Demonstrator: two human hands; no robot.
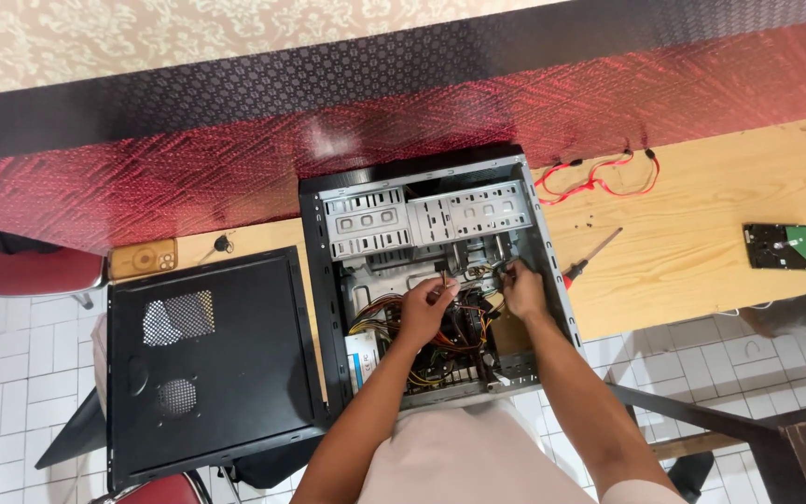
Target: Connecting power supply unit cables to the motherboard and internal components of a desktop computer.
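Left hand (424, 308) & right hand (521, 287) both pinch cables (464, 331) inside open computer case (433, 280) on wooden surface (701, 243); screwdriver (591, 258) nearby.

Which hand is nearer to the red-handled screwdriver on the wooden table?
The right hand, inside the open computer case, sits just left of the screwdriver. The left hand is farther left, over the cables.

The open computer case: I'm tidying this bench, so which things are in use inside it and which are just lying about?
In use:
open black desktop computer case
bundle of coloured internal cables
left hand
right hand

Lying about:
black perforated side panel
red-handled screwdriver
red data cables
bare hard drive
orange-cased phone
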